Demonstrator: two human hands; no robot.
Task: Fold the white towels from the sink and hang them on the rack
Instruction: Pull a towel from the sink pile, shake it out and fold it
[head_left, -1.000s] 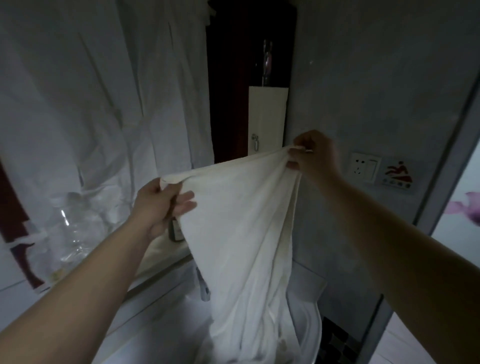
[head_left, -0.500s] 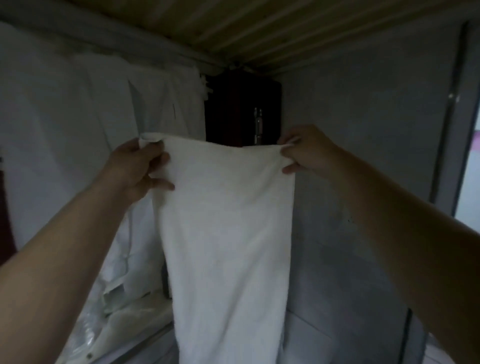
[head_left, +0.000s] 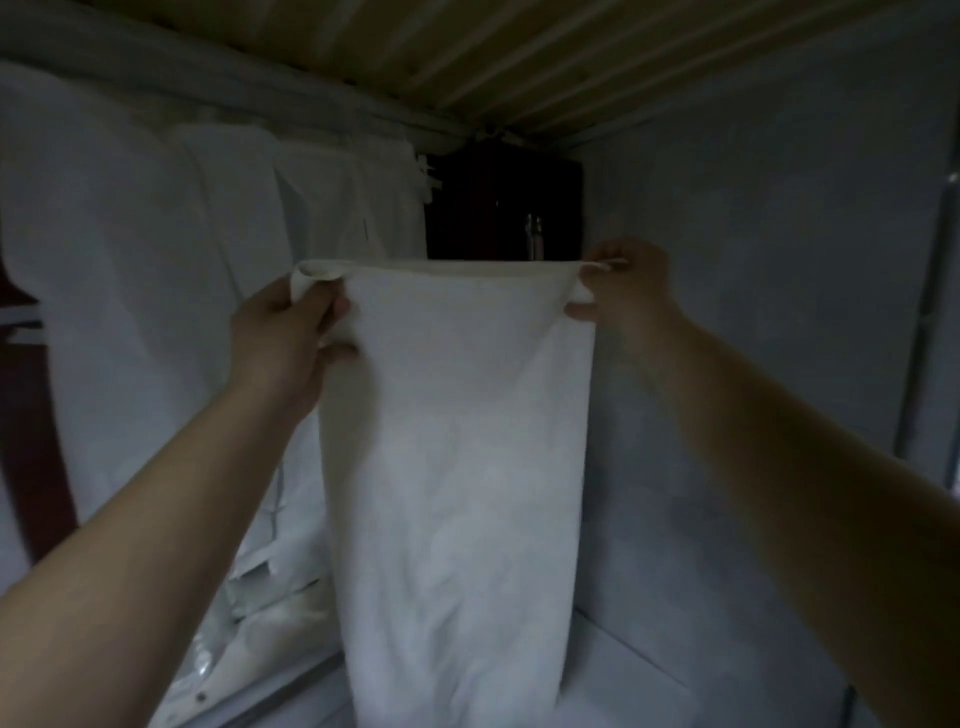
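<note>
Dim bathroom, view tilted up toward a slatted ceiling (head_left: 519, 57). At nine o'clock, pale sheeting (head_left: 130, 312) hangs over the left wall, with a strip of dark red frame (head_left: 31, 441) showing at the far left edge. Moving in, the left hand (head_left: 283, 345) sits at about ten o'clock of centre, thumb and fingers closed in a pinch on the top left corner of the white towel (head_left: 457, 493), a little of the hem bunched over the knuckles. The towel hangs dead centre, top edge pulled nearly straight and level between the two hands, the body falling in one smooth panel toward six o'clock and out of view at the bottom. Behind its top edge, at twelve o'clock, a dark cabinet (head_left: 498, 208). At about two o'clock the right hand (head_left: 626, 291) pinches the top right corner, fingertips closed on a small tab of hem. Beyond it, bare grey wall (head_left: 779, 260) to three o'clock. Change over the last second: the towel was gathered and sagging low between the hands with its folds twisted; it has since been lifted higher and stretched flat, and the view has swung upward with it. Reading: the cloth is now clear of the sink and squared, ready for a first fold. No rack visible here; hanging is not yet begun.
</note>
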